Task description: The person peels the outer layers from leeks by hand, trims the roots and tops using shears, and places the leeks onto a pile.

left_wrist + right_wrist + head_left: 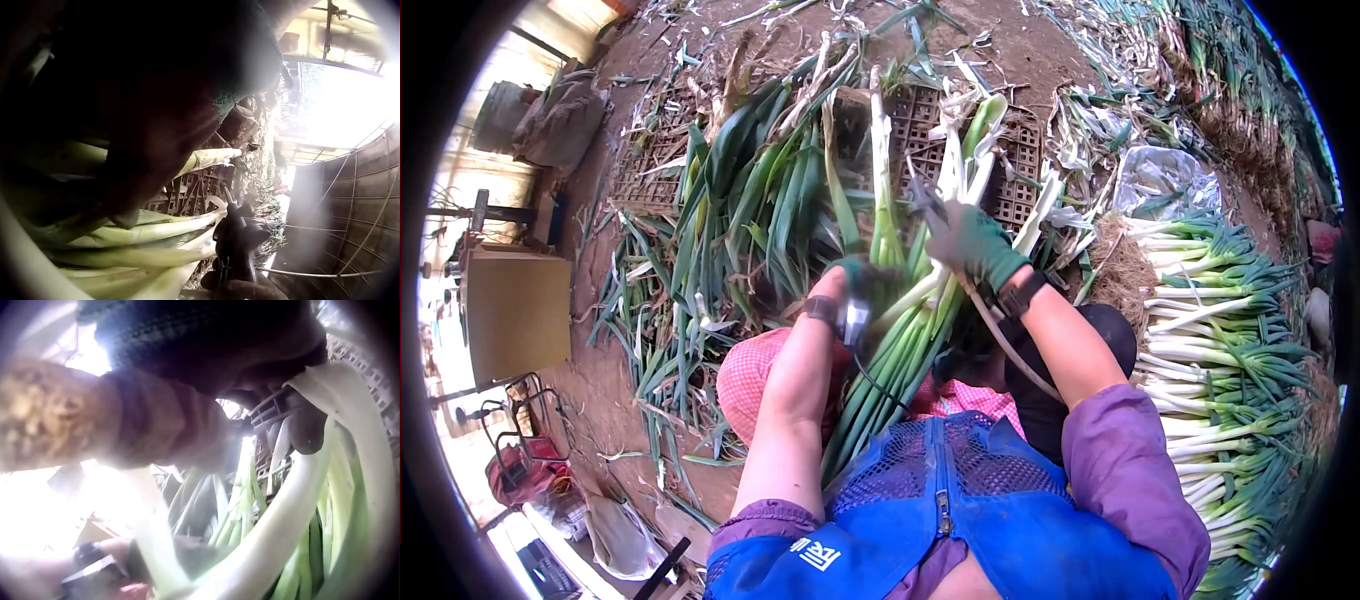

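Note:
My right hand (pixel 975 245), in a green glove, grips an air blow gun (pixel 926 204) whose thin nozzle points away from me. Its hose (pixel 1007 345) runs back under the right forearm. The gun (pixel 237 240) also shows dark in the left wrist view. Blurred in the head view, my gloved left hand (pixel 868 285) holds a leek (pixel 883 190) by its green part, pale end pointing away. More leeks (pixel 915 345) lie across the lap with leaves toward the body. Close under the right hand (pixel 212 350), a thick white leek stem (pixel 281 512) curves past.
Brown plastic crates (pixel 1015 180) stand ahead, with a heap of untrimmed leeks (pixel 750 190) over them on the left. Clean white leeks (pixel 1190 350) lie in a long row at right. A silvery plastic bag (pixel 1165 180) and peeled scraps litter the ground. A cardboard box (pixel 518 315) stands left.

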Available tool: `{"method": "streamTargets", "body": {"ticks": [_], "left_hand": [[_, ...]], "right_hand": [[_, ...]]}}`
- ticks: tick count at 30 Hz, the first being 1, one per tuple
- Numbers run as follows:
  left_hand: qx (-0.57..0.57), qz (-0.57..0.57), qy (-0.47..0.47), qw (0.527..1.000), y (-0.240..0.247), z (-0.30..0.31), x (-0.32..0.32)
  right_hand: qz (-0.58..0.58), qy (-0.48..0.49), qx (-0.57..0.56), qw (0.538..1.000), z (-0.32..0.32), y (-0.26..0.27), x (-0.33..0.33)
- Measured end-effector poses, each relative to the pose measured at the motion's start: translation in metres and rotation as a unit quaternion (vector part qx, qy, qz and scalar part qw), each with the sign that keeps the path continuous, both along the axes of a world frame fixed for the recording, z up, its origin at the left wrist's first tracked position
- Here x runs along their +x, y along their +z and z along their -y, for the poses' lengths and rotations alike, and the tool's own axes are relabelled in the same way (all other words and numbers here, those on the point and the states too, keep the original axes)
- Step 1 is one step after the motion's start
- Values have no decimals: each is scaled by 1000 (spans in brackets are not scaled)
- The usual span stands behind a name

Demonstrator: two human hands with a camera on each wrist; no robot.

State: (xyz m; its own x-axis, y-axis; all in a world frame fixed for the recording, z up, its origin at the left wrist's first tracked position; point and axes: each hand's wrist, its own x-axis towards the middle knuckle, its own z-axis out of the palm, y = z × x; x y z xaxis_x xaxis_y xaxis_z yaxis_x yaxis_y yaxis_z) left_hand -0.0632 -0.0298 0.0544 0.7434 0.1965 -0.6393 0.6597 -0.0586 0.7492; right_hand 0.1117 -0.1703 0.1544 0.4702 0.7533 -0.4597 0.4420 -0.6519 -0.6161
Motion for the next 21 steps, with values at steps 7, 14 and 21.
{"method": "streamTargets", "body": {"ticks": [7, 14, 21], "left_hand": [[-52, 31, 335, 940, -59, -7, 20], [112, 126, 201, 965, -162, -44, 10], [496, -23, 225, 838, -26, -1, 19]], "right_hand": [[25, 105, 88, 990, 83, 4, -69], [1, 77, 81, 994, 97, 10, -81], [70, 55, 65, 994, 71, -12, -59]]}}
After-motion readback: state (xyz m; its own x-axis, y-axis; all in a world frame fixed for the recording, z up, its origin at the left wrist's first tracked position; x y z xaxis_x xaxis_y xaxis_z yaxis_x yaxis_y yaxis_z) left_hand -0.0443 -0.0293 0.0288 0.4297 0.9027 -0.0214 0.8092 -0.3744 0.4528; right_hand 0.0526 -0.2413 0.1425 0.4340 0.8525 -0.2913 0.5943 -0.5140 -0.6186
